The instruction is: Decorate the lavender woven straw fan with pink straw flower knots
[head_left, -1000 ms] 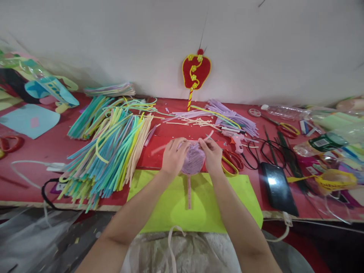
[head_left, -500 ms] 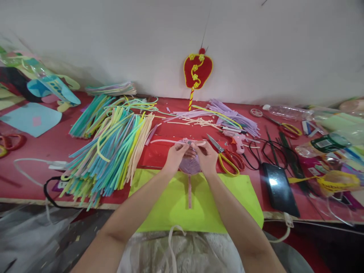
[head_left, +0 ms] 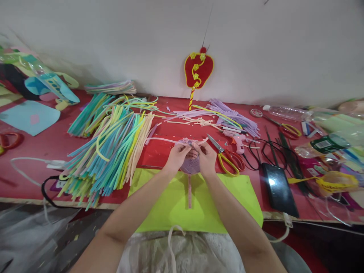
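My left hand [head_left: 179, 156] and my right hand [head_left: 205, 156] meet at the middle of the table. Between them they pinch a pale pink pipe cleaner [head_left: 160, 140], whose long end sticks out to the left and short end to the right. Directly under my fingers is a purple fan-shaped piece [head_left: 190, 167] made of pipe cleaners, with a thin pinkish handle [head_left: 190, 193] pointing toward me. The handle lies over a lime-green sheet [head_left: 159, 212]. Red-and-yellow-handled scissors [head_left: 227, 157] rest just right of my right hand. My fingers partly cover the fan.
A big pile of coloured pipe cleaners [head_left: 110, 151] spreads on the left. Purple pipe cleaners [head_left: 233, 115] lie behind. A red fan [head_left: 198, 71] leans on the wall. To the right are a pink glue gun [head_left: 239, 143], a phone [head_left: 280, 187] with cable, and plastic bottles [head_left: 324, 144].
The pink pipe cleaner has shifted slightly, its left end reaching farther left and its right end tipping up. Both hands keep nearly the same place and stay closed.
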### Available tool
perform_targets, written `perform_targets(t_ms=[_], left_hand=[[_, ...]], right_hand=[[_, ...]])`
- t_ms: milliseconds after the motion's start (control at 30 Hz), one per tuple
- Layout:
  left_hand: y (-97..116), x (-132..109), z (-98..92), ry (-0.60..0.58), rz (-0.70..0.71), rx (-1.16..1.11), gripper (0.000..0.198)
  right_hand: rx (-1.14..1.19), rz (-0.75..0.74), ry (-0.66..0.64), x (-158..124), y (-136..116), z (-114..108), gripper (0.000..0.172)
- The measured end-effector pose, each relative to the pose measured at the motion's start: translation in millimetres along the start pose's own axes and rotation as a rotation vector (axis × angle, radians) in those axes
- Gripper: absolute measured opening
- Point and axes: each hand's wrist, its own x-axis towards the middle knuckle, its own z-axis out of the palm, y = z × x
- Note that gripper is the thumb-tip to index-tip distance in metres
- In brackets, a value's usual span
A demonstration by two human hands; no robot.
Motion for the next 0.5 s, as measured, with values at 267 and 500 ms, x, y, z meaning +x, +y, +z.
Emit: perform_targets(t_ms=[267, 500], left_hand=[[2.8, -1.7, 0.5, 0.047, 0.125, -0.068, 0.02], [4.3, 3.2, -7.0, 0.074, 0.16, 0.059, 0.011]], right_hand=[[0.08, 0.077, -0.051, 3.6, 9.7, 0.2, 0.027], [0.033, 0.104, -0.114, 9.6, 17.6, -4.5, 0.033]])
